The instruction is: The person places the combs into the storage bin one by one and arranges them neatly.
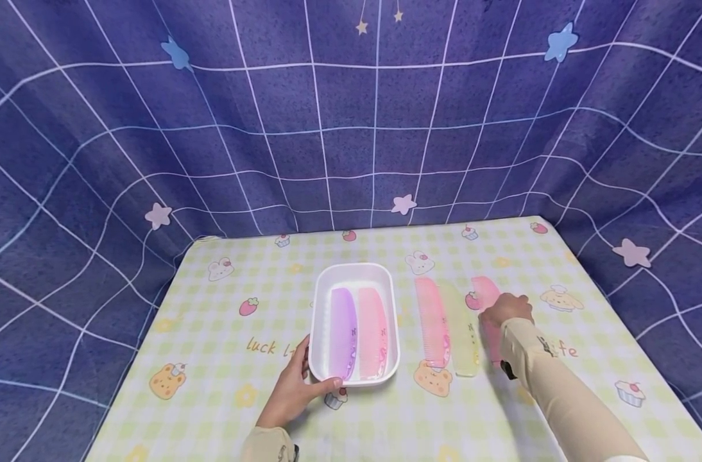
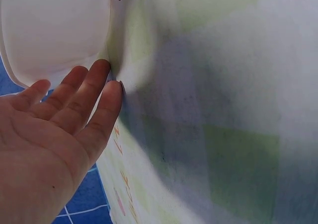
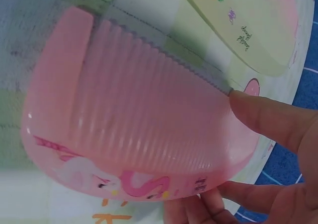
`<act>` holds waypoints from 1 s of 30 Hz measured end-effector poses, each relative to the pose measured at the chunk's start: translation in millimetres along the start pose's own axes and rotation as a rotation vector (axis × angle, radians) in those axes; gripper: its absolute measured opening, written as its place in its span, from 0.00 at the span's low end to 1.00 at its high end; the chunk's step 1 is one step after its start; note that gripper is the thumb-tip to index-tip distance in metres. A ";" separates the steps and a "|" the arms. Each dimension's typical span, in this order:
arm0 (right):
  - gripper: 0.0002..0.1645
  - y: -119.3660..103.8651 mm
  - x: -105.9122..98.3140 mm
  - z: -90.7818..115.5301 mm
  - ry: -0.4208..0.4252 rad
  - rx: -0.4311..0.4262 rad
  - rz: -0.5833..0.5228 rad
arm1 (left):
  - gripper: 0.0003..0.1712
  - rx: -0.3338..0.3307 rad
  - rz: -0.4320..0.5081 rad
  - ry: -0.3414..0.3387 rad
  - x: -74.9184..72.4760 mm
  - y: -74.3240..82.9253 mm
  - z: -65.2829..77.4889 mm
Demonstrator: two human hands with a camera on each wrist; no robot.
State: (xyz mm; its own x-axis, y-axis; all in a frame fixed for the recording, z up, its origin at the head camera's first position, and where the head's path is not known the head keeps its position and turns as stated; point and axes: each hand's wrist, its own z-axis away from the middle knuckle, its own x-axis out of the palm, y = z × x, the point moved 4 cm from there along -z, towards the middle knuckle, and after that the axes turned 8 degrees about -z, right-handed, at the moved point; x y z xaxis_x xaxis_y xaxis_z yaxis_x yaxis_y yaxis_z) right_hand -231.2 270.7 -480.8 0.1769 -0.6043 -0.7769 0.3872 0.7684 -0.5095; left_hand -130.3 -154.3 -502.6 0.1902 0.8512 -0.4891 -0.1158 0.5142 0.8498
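My right hand (image 1: 508, 309) grips a pink comb (image 3: 134, 110) at the right of the table. In the right wrist view the thumb touches its toothed edge, with the other fingers at the printed spine. My left hand (image 1: 293, 391) lies against the near left corner of a white plastic tray (image 1: 355, 272); fairly straight fingers (image 2: 94, 80) touch its outer wall and the thumb lies along the front rim. Inside the tray a purple comb (image 1: 342, 333) and another pink comb (image 1: 372, 333) lie side by side.
Between tray and right hand, a third pink comb (image 1: 430, 321) lies beside a pale yellow-green comb (image 1: 459, 330), their long edges close together. A checked cloth with cartoon prints covers the table (image 1: 212, 410). Dark blue curtains (image 1: 345, 147) hang behind and on both sides.
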 end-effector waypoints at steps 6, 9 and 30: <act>0.45 7.6 3.5 -6.6 0.019 0.018 -0.072 | 0.65 0.007 -0.001 -0.002 -0.1 0.2 -0.1; 0.51 8.3 3.5 -7.0 0.025 0.009 -0.098 | 0.65 0.004 -0.002 0.002 -0.4 0.7 -0.2; 0.46 6.2 -3.1 -2.8 0.024 0.026 -0.231 | 0.64 -0.002 -0.006 -0.005 -1.6 2.1 -0.3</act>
State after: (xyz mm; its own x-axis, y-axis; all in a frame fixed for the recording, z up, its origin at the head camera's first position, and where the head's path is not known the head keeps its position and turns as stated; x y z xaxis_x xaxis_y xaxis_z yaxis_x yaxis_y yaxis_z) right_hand -231.8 278.0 -482.6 0.0597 -0.7579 -0.6496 0.4378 0.6047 -0.6653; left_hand -131.1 -154.5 -500.1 0.1958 0.8475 -0.4934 -0.1163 0.5196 0.8464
